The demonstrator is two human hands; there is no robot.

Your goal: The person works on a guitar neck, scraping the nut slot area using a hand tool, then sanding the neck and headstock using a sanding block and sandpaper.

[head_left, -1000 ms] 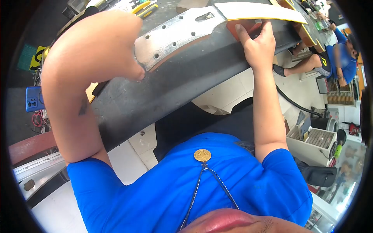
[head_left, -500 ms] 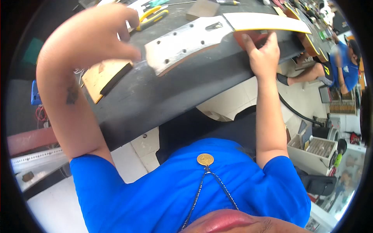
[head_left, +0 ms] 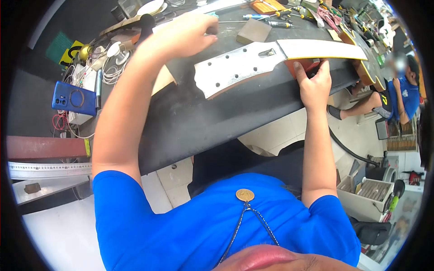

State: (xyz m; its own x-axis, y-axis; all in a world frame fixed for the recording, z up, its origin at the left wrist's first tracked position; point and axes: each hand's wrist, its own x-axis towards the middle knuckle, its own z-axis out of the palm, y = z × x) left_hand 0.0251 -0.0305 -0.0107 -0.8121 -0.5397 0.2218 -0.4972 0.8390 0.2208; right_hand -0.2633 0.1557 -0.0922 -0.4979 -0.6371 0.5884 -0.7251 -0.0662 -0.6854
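Observation:
A guitar neck lies across the bench, its pale headstock [head_left: 239, 67] with several tuner holes toward the left and its white, yellow-edged fretboard face [head_left: 321, 49] toward the right. My right hand [head_left: 315, 83] grips the neck from its near side, the thumb against the reddish part [head_left: 296, 67] below the fretboard. Beyond the headstock's left end, my left hand [head_left: 185, 36] is bent over the bench with its fingers curled. What it holds, if anything, is hidden. Partly behind my left forearm is a pale wooden piece [head_left: 163, 81]. A grey-brown block [head_left: 254, 30] sits behind the headstock.
Screwdrivers [head_left: 278, 23] and other tools lie along the back. At left are a blue phone [head_left: 74, 97], white cables [head_left: 115, 65], a red bar [head_left: 47, 147] and a ruler [head_left: 49, 170]. A person in a blue shirt [head_left: 410, 97] sits at right.
My left hand has moved right and its fingers have curled in; the yellow-handled pliers beside it are no longer visible. My right hand stays on the neck. The view has shifted.

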